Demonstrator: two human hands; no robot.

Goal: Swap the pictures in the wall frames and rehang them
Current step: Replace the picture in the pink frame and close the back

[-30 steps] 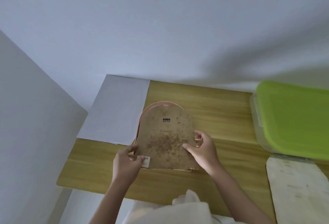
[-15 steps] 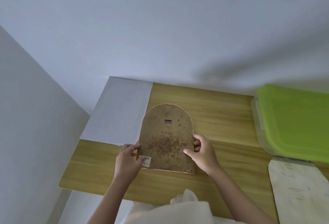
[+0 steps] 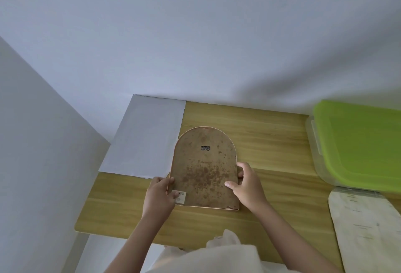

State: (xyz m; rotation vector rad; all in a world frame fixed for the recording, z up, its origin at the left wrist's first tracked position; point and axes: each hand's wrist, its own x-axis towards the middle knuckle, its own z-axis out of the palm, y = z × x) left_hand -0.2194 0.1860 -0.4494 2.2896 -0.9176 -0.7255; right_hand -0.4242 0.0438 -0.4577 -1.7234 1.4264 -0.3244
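Wooden table (image 3: 271, 142) against pale wall (image 3: 195, 34) | hands: left (image 3: 159, 196), right (image 3: 249, 186) both gripping arched frame (image 3: 204, 170)

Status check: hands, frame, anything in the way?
Left hand and right hand grip the arched frame, face down on the table. White sheet touches its left edge.

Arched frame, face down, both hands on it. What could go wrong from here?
1. The arched frame lies partly over the white sheet; sliding it could drag or crease the sheet.
2. The left hand and right hand grip only its lower sides, so lifting might tip the arched top.
3. The backing looks stained, possibly weak; prying could crack it.
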